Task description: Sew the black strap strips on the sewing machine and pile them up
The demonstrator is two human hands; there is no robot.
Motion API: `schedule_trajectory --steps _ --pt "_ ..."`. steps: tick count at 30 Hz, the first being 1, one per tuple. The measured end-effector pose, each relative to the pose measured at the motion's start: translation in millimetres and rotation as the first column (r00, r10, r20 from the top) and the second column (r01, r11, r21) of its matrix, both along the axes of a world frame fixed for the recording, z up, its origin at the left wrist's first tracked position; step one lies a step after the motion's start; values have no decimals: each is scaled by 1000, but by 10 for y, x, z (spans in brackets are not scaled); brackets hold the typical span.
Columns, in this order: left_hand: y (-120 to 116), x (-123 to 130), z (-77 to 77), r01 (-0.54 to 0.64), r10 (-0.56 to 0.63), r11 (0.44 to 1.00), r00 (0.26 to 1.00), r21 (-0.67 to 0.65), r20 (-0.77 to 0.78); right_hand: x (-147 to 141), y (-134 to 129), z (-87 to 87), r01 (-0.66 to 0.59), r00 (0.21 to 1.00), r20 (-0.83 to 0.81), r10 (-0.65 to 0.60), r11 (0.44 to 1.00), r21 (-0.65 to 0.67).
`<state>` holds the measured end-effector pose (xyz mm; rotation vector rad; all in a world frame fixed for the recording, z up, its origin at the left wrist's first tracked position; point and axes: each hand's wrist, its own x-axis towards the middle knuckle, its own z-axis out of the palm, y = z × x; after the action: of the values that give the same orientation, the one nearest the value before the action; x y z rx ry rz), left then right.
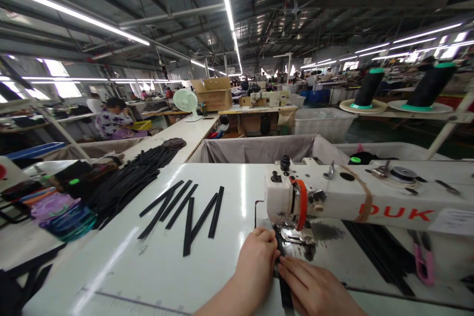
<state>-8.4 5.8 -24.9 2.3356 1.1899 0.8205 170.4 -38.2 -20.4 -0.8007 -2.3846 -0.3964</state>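
A black fabric strip (pixel 284 296) runs under the needle area of a white sewing machine (pixel 333 197) with an orange guard. Beside the presser foot (pixel 296 238), my left hand (pixel 259 256) is closed, its curled fingers pressing the strip's left edge. Lower down, my right hand (pixel 314 281) pinches the same strip from the right, fingers together and thumb partly hidden. The two hands' fingertips nearly meet over the strip. Several short black strips (pixel 196 217) lie loose on the white table to the left. More black strips (pixel 381 252) sit under the machine arm, near pink-handled snips (pixel 424 259).
A long pile of black strips (pixel 129 177) covers the left table edge, near a purple-and-blue container (pixel 62 215). Behind the machine stands a cloth-lined bin (pixel 255 148). Black thread cones (pixel 370 88) rise at right. A co-worker (pixel 113 118) sits at far left.
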Motion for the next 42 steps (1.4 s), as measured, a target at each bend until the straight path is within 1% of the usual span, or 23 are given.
schedule_trajectory --steps 4,7,11,15,20,22,25,29,31,33,37,42 --pt "-16 24 -66 -20 20 1000 999 10 -38 4 13 31 -15 1000 -1 15 999 -29" --pt "-6 31 -63 -37 39 999 997 27 -63 6 26 52 -17 999 -33 16 999 -31" --pt "5 48 -48 -48 52 997 995 54 -86 22 36 46 -10 1000 -15 10 999 -44" --pt "-15 55 -7 -56 62 996 994 75 -88 35 43 42 -13 1000 -30 11 998 -64" --pt "-24 66 111 -59 66 995 993 78 -97 15 77 107 -3 1000 -31 -1 992 -127" --pt "-26 72 157 -64 71 995 991 71 -112 17 86 142 2 1000 -28 -7 985 -175" --pt "-30 72 194 -75 79 996 990 42 -119 47 81 193 -7 1000 -21 1 960 -281" --pt "-24 55 186 -80 81 997 992 17 -94 100 59 251 -73 997 -33 65 901 -428" --pt "-21 48 182 -82 82 997 993 13 -88 116 57 265 -87 996 -48 73 886 -456" --pt "-20 45 188 -80 81 997 993 6 -91 123 62 265 -83 996 -57 63 888 -453" --pt "-26 49 206 -70 70 998 994 -4 -90 122 95 241 -44 998 -57 24 915 -401" --pt "-32 61 199 -60 62 998 996 28 -67 119 167 198 22 999 -15 -29 935 -355"
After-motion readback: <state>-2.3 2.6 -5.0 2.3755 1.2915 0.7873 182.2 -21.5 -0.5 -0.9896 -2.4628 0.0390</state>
